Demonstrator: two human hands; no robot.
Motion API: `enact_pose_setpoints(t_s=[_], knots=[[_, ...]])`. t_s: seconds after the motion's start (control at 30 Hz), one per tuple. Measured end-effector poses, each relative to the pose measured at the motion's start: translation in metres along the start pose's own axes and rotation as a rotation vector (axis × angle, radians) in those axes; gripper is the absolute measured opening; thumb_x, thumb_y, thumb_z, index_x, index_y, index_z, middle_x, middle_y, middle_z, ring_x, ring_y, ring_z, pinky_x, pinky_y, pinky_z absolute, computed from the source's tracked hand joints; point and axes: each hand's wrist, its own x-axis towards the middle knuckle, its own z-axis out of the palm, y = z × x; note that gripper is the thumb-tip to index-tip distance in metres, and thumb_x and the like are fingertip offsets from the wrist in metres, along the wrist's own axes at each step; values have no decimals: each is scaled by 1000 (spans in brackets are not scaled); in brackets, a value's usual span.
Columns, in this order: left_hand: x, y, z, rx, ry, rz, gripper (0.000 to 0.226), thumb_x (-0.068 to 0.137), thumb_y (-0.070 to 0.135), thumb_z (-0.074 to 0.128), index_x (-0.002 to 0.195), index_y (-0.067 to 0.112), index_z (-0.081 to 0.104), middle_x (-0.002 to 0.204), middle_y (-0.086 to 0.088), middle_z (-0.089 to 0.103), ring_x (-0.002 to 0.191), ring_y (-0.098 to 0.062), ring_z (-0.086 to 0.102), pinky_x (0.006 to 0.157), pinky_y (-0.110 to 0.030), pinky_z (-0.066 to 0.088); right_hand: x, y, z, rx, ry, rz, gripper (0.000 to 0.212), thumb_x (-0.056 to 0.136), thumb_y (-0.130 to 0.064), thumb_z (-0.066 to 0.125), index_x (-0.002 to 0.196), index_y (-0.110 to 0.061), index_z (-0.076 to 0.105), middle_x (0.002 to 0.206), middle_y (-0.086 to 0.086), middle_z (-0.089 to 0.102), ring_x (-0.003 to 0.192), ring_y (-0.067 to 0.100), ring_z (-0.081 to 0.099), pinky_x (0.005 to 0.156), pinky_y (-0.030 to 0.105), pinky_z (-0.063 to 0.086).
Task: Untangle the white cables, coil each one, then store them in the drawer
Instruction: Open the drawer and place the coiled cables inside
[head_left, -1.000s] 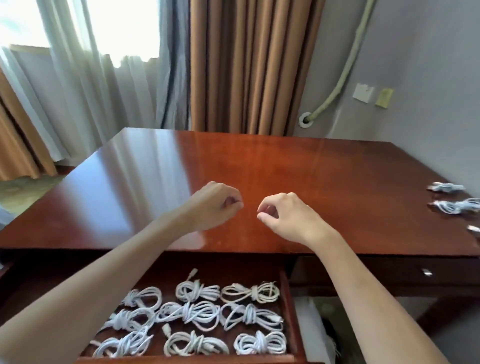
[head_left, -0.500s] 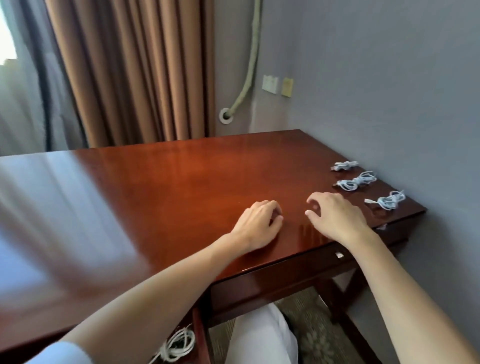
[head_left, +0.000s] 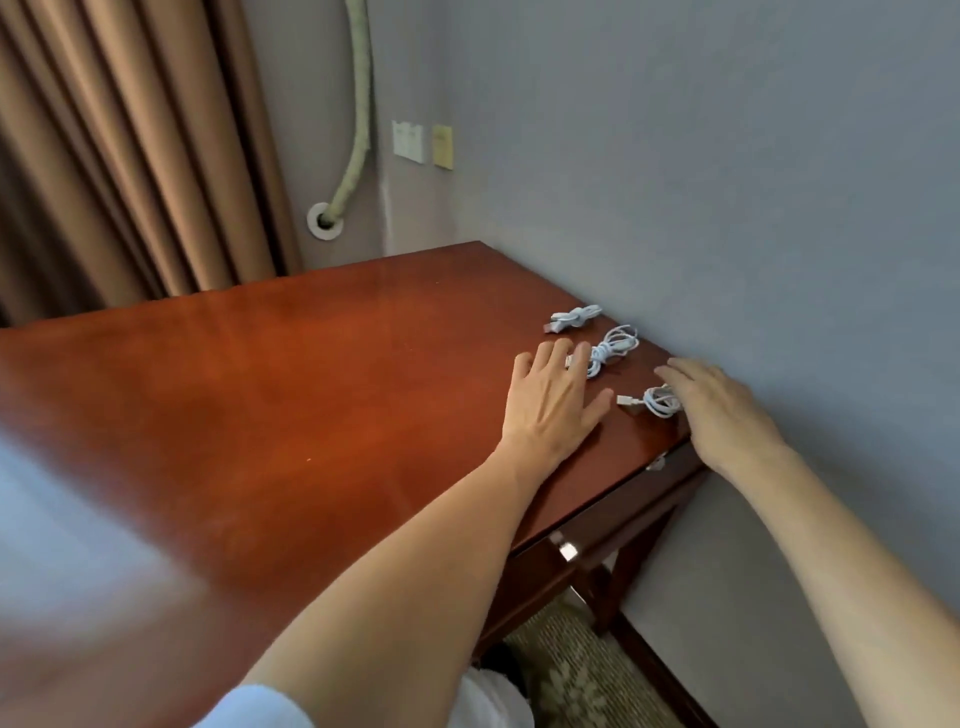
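Hands (head_left: 553, 402) spread flat beside looped white cables (head_left: 608, 351) on glossy wood

- The left hand (head_left: 553, 402) covers the near end of the middle cable (head_left: 612, 349), right of centre; whether the fingertips touch it cannot be told.
- The right hand (head_left: 719, 410) hides the right side of the near cable (head_left: 655, 401); contact there is unclear.
- The desk (head_left: 270, 405) at lower left is smeared by blur and glare and cut by the left edge.
- Both forearms run off the bottom edge.
- The small metal drawer pull (head_left: 567, 551) under the desk edge is blurred.
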Motion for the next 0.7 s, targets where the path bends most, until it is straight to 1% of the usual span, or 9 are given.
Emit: enact_pose_setpoints(t_s=[0.07, 0.17, 0.23, 0.3, 0.37, 0.43, 0.5, 0.6, 0.7], knots=[[17, 5, 15, 30, -18, -11, 50, 91, 54, 54, 125, 16, 56, 120, -3, 61, 113, -25, 53, 98, -42, 36, 9, 11, 4, -57, -45, -18, 62, 92, 9, 46, 149, -17, 47, 161, 1, 38, 151, 20, 28, 113, 37, 28], [40, 10, 33, 56, -16, -35, 47, 93, 54, 53, 120, 15, 58, 115, -4, 65, 115, -24, 52, 102, -44, 32, 17, 21, 9, -117, 17, -66, 54, 89, 7, 50, 135, -22, 58, 144, -1, 56, 141, 17, 42, 110, 35, 19], [51, 12, 41, 101, -14, -54, 41, 95, 53, 52, 109, 16, 63, 105, -4, 69, 111, -25, 55, 102, -45, 31, 21, 22, 10, -162, 35, -85, 47, 91, 3, 51, 128, -24, 60, 133, -5, 61, 133, 16, 47, 111, 37, 16], [59, 14, 46, 139, -30, -82, 33, 97, 47, 52, 96, 18, 69, 95, -2, 71, 105, -26, 57, 100, -45, 30, 25, 22, 11, -225, 24, -84, 40, 95, -1, 49, 123, -27, 60, 126, -8, 62, 128, 14, 49, 110, 39, 15], [62, 16, 51, 181, -71, -87, 23, 97, 36, 57, 86, 21, 71, 87, 1, 71, 100, -24, 57, 98, -44, 27, 26, 22, 9, -286, 20, -96, 32, 97, -6, 51, 117, -28, 61, 120, -10, 63, 124, 13, 52, 108, 40, 14], [61, 17, 53, 198, -112, -97, 11, 90, 27, 66, 79, 23, 68, 78, 3, 69, 92, -22, 58, 94, -41, 27, 26, 21, 6, -307, 20, -98, 21, 97, -12, 52, 108, -27, 62, 112, -9, 62, 119, 13, 54, 107, 40, 14], [58, 16, 51, 192, -137, -109, 12, 80, 24, 75, 74, 24, 65, 71, 4, 65, 86, -21, 59, 91, -40, 28, 25, 19, 0, -281, 2, -66, 6, 98, -23, 54, 98, -25, 60, 103, -8, 59, 115, 15, 56, 108, 42, 18], [46, 11, 39, 201, -116, -114, 19, 70, 19, 80, 69, 23, 61, 65, 3, 61, 79, -22, 59, 87, -40, 27, 20, 10, -10, -244, -2, -23, 20, 95, -42, 56, 92, -23, 61, 97, -6, 63, 105, 18, 60, 104, 41, 25], [27, 0, 21, 204, -77, -83, 21, 74, 21, 77, 65, 21, 58, 60, 2, 57, 72, -22, 55, 85, -40, 28, 11, -9, -26, -152, 23, 4, 25, 91, -46, 57, 94, -23, 65, 91, -4, 70, 93, 22, 64, 96, 38, 31]])
